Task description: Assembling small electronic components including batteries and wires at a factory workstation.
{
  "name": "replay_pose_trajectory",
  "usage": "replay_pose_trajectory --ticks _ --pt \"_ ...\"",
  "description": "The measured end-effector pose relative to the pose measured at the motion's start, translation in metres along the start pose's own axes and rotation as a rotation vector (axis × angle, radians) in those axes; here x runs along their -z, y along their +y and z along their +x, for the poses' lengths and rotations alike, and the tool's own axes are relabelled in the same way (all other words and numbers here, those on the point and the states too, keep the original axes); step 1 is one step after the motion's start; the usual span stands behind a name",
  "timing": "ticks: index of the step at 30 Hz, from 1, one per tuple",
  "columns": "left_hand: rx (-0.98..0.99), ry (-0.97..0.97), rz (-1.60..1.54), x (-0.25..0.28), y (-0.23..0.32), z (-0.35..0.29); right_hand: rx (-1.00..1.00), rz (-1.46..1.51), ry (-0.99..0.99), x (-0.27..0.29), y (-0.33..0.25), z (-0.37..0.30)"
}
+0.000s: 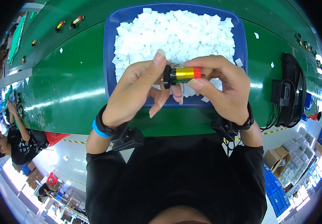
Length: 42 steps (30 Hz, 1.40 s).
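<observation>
Between my two hands, over the near part of a blue bin [109, 48], is a small battery assembly [185, 73]. It has a yellow cylinder, a red end, a black round cap at its left and thin wires hanging below. My right hand [224, 82] pinches the red end between thumb and fingers. At the cap, my left hand [133, 84] grips with its fingers behind and below, its thumb raised beside it. The bin holds a heap of small white paper pieces [172, 35]. Part of the cap and wires is hidden by my left fingers.
On the green table [67, 78], similar assemblies [77, 21] lie at the far left, others [306, 45] at the far right. A black mesh item [295, 89] and a black box with cables [279, 91] stand at right. A co-worker [19, 138] sits at left.
</observation>
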<state>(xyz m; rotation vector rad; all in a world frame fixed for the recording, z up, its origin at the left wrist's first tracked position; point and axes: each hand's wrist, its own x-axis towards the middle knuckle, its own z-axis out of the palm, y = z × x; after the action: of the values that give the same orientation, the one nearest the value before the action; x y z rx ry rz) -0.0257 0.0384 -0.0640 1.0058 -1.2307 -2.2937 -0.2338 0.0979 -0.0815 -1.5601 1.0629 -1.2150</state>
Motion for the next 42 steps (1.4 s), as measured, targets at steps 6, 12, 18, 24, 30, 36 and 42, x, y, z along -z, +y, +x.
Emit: replay_pose_trajectory --ticks 6,12,18,24,30,36,42 --pt "-0.476 0.207 0.16 -0.015 -0.017 0.007 -0.073 0.114 0.155 0.001 -0.001 -0.004" --pt "-0.529 0.111 0.267 -0.011 -0.014 0.006 -0.055 0.075 0.138 0.001 -0.001 -0.004" --pt "-0.644 0.131 0.392 -0.005 -0.019 0.009 -0.051 0.145 0.068 0.0 0.0 -0.004" --pt "-0.647 0.157 0.475 -0.006 -0.018 0.009 -0.114 0.229 0.051 0.0 -0.004 -0.004" --pt "-0.596 0.219 0.225 -0.018 -0.014 0.01 -0.014 0.117 0.048 0.004 0.001 -0.003" --pt "-0.18 0.042 0.04 0.003 -0.005 0.005 0.109 -0.046 0.023 0.006 0.001 0.0" --pt "-0.372 0.196 0.126 -0.005 -0.011 0.007 -0.134 0.127 0.089 -0.001 -0.003 0.002"
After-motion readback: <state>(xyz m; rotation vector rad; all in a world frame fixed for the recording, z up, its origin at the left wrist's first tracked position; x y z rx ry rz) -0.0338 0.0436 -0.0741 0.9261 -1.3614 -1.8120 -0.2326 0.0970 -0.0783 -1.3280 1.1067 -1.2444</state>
